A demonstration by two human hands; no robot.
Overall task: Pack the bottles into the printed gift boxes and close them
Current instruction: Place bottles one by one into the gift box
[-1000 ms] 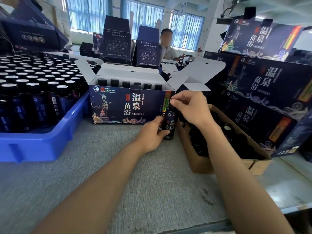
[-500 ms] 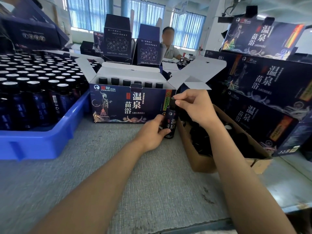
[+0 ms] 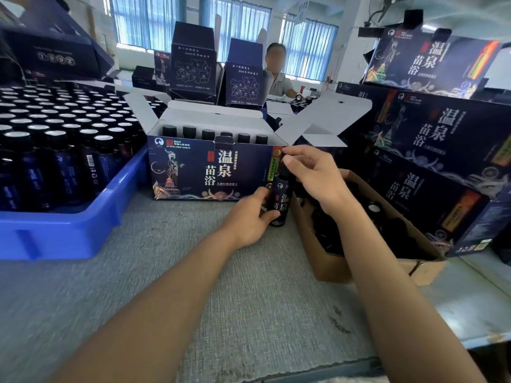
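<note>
Both hands meet on one dark bottle [image 3: 279, 201], which stands upright on the table [image 3: 221, 299] between them. The left hand [image 3: 247, 218] wraps the lower half of the body from its own side, thumb across the label. This looks like a bracing hold, to stop the bottle turning or tipping. The right hand [image 3: 318, 178] comes down from above and pinches the top with thumb and forefinger. The cap itself is mostly hidden under those fingers, so I cannot tell whether it is being tightened, fitted or just checked.

Just beyond the left hand, touching distance from the bottle, sits the open gift box [image 3: 210, 172], printed face toward the person. Its flaps [image 3: 326, 120] are thrown wide to keep the mouth clear for loading. A row of capped bottles [image 3: 207, 134] already shows inside along the far wall. The near row looks unfilled, so the bottle in hand likely belongs there.

Under and beyond the right forearm lies a cardboard carton [image 3: 359, 266] holding dark round pieces, too dim to name. Well off to the left hand's outer side, a blue crate [image 3: 69, 233] holds many standing bottles, the supply within easy reach. Past the right hand rises a stack of closed boxes [image 3: 431, 139], presumably finished ones kept out of the working space
</note>
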